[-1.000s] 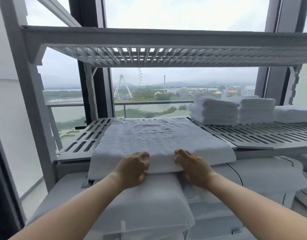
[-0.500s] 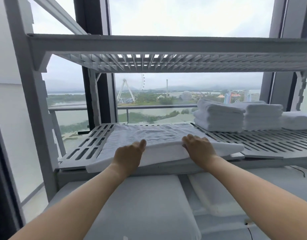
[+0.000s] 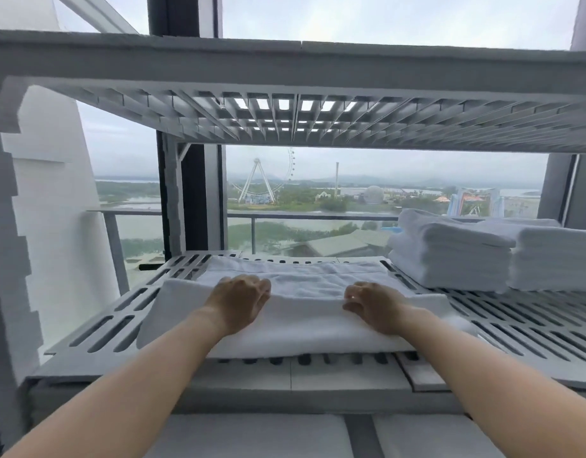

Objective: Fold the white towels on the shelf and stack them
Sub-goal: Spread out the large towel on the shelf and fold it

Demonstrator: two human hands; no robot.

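Two bare hands, the left hand and the right hand, curl their fingers over the raised near layer of a white terry towel. It lies across the slotted grey plastic shelf. A fold seems half made. Next, that layer needs laying onto the far edge, corners matched, before the towel joins the folded white towel stacks on the right.
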